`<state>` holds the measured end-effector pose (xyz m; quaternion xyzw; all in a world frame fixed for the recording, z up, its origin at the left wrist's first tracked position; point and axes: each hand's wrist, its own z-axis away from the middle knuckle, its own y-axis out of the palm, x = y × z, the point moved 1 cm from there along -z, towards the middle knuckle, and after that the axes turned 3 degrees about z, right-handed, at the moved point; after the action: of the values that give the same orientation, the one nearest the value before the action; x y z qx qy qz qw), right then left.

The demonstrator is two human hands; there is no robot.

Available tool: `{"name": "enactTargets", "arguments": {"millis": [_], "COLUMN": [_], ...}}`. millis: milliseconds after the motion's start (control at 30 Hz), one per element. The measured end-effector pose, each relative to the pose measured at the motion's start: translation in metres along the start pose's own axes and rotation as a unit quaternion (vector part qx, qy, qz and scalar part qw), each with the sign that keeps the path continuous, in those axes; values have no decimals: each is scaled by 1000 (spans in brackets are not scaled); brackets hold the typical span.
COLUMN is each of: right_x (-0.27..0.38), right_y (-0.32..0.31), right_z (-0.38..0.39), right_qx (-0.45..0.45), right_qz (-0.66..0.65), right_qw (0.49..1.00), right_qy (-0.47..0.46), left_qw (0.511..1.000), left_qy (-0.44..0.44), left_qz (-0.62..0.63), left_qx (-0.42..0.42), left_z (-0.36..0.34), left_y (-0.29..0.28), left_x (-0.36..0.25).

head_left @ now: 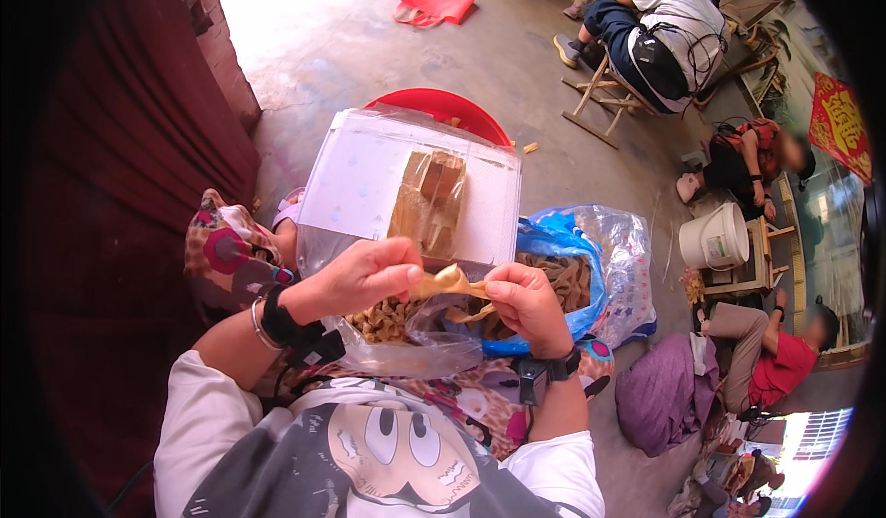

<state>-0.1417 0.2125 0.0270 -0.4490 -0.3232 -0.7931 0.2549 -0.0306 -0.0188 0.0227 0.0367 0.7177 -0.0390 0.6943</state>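
Observation:
A tan, flat strip (449, 281), twisted with a loop in its middle, is stretched between my two hands. My left hand (365, 278) pinches one end, its fingers curled. The other end sits between the thumb and fingers of my right hand (531, 304). Just below, a transparent plastic bag (429, 357) holds many small knotted tan pieces (377, 322). To the right, a blue plastic bag (598, 283) contains loose brownish strips (565, 273). Beyond my hands, a brick-like brown block (430, 200) wrapped in transparent film rests on a white foam box (355, 172).
Behind the box is a red round basin (443, 105). A red bag (436, 0) lies on the floor farther off. At right are a purple sack (666, 398), a white bucket (715, 239) and several seated people. A dark red curtain (138, 103) hangs at left.

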Motion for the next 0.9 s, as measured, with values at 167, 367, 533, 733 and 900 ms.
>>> {"name": "enactTargets", "arguments": {"millis": [167, 367, 533, 733, 900], "right_x": [5, -1, 9, 6, 13], "right_y": [15, 28, 28, 17, 27], "right_z": [1, -4, 1, -9, -26], "right_qx": [30, 81, 49, 53, -115], "right_qz": [104, 159, 158, 210, 456], "right_qw": [994, 984, 986, 974, 849], "right_qy": [19, 14, 2, -72, -242], "left_qw": [985, 935, 919, 984, 831], "left_qy": [-95, -197, -223, -110, 252], "left_qz": [133, 269, 298, 101, -482], "left_qx": [49, 122, 133, 101, -119], "left_z": [-4, -1, -1, -2, -15], "left_y": [7, 13, -3, -17, -20], "left_x": [3, 3, 3, -12, -13]}}
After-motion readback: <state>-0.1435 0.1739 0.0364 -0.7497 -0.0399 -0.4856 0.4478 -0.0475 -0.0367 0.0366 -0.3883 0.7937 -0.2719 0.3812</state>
